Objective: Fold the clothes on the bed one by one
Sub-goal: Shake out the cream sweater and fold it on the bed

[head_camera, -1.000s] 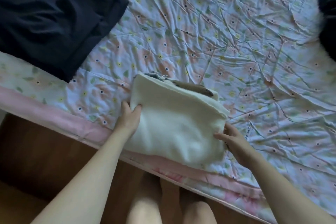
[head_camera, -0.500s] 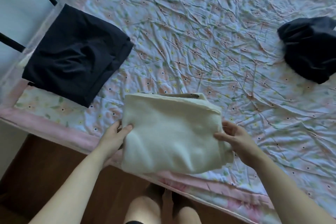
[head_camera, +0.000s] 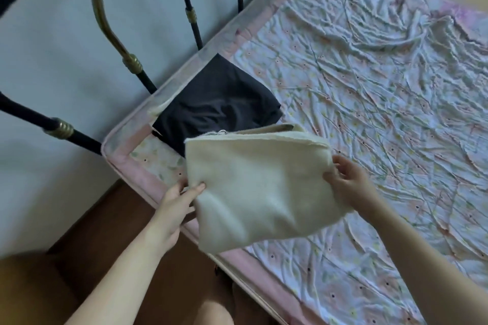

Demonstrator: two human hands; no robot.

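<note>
Both hands gripped the folded cream garment [head_camera: 261, 190]: the left hand [head_camera: 175, 203] pinched its left edge, the right hand [head_camera: 348, 182] its right edge. It was held above the bed [head_camera: 369, 103] corner, partly covering a folded dark garment [head_camera: 219, 105].

1. Single head-worn view, wide-angle, looking forward and steeply down from above the near edge of the bed [head_camera: 266, 295].
2. Faces across the flowered sheet [head_camera: 369, 103] toward the far right, with the metal bedstead [head_camera: 190, 13] and wall at upper left, brown floor [head_camera: 87, 224] at lower left.
3. Close in: forearms enter from the bottom edge, left hand [head_camera: 175, 203] and right hand [head_camera: 348, 182] at mid-frame, holding the folded cream garment [head_camera: 258, 192].
4. No second view to share the scene with.
</note>
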